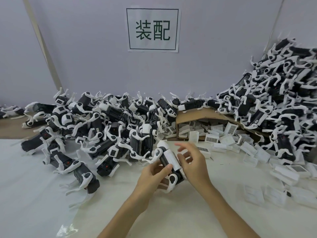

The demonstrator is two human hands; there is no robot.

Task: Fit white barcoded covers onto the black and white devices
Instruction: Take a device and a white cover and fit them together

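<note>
My left hand (155,172) grips a black and white device (165,160) from below, thumb on its black side, above the white table (171,212). A white barcoded cover (172,158) lies along the device's top. My right hand (192,162) is at the cover's right side with its fingers spread and loosely bent; the fingertips are near or just touching the cover's edge. White legs stick out from the device at both ends.
A big heap of black and white devices (103,121) fills the left and back; a taller heap (277,100) rises at the right. Loose white barcoded covers (223,140) spill from a torn cardboard box (190,115) toward the right edge. A paper sign (152,30) hangs on the wall.
</note>
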